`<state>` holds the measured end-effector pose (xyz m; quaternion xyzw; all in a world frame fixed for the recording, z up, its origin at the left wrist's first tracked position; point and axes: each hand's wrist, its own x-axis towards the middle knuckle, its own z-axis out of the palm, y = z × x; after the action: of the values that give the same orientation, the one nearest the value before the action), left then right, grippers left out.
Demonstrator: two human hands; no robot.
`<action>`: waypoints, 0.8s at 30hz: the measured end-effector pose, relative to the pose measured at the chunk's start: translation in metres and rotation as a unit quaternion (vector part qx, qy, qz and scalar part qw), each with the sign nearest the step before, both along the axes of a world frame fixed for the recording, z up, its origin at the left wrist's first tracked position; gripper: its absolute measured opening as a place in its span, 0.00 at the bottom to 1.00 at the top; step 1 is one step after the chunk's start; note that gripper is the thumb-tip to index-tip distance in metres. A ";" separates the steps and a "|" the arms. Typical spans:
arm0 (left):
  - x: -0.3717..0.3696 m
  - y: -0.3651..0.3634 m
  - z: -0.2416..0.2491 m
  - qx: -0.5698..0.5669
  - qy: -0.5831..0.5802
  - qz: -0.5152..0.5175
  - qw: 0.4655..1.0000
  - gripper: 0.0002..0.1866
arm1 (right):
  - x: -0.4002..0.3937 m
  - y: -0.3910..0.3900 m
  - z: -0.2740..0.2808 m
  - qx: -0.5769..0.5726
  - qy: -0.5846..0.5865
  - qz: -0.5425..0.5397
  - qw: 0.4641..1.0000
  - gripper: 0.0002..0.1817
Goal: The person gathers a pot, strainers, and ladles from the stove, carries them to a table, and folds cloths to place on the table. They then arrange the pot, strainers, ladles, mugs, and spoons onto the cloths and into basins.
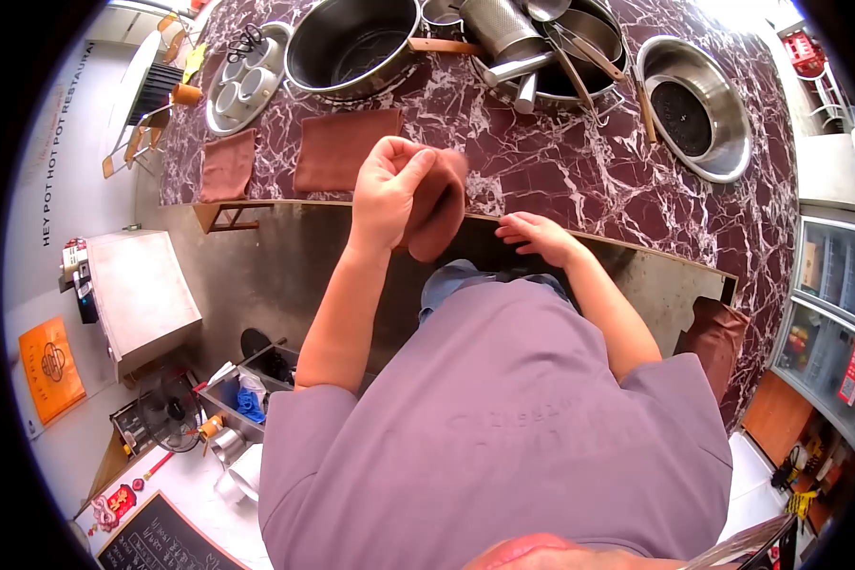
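Note:
My left hand (389, 195) is raised near the front edge of the dark red marbled table (532, 180), its fingers closed on a brown cloth (440, 214) that hangs down, folded over. To the right, my right hand (539, 237) is held just off the table edge with its fingers apart and nothing in it. A larger folded brown cloth (337, 152) lies flat on the table, left of my left hand. Farther left, a smaller brown cloth (227, 166) lies at the table's front edge.
Along the back stand a tray with white cups (255, 85), a big black pot (351, 47), a pot of utensils (579, 57) and a steel basin (708, 109) with a handled tool on its rim. Another brown cloth (717, 337) hangs at the right corner.

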<state>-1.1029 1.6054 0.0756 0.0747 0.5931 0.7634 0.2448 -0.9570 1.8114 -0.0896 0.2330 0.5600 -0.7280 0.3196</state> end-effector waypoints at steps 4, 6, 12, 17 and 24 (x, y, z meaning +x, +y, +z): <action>-0.007 0.010 0.014 0.030 -0.007 -0.003 1.000 0.04 | -0.008 -0.024 0.011 -0.061 0.052 -0.028 0.996 0.33; -0.007 0.013 0.018 0.035 -0.010 0.003 0.999 0.04 | -0.015 -0.023 0.024 -0.032 0.107 -0.045 0.993 0.34; -0.019 0.018 0.009 0.041 0.020 0.029 0.999 0.06 | -0.017 -0.002 0.024 -0.149 0.209 -0.289 0.922 0.34; -0.031 0.004 0.010 -0.042 0.089 0.033 0.995 0.14 | 0.009 0.065 0.078 -0.155 0.276 -0.311 0.896 0.28; -0.052 0.020 0.031 -0.090 0.161 -0.114 0.976 0.10 | 0.016 0.128 0.166 0.264 0.337 -0.238 0.872 0.17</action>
<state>-1.1547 1.6254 0.1062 0.2419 0.6783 0.6520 0.2373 -0.9409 1.9390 0.0765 0.1751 0.7326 -0.6416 -0.1452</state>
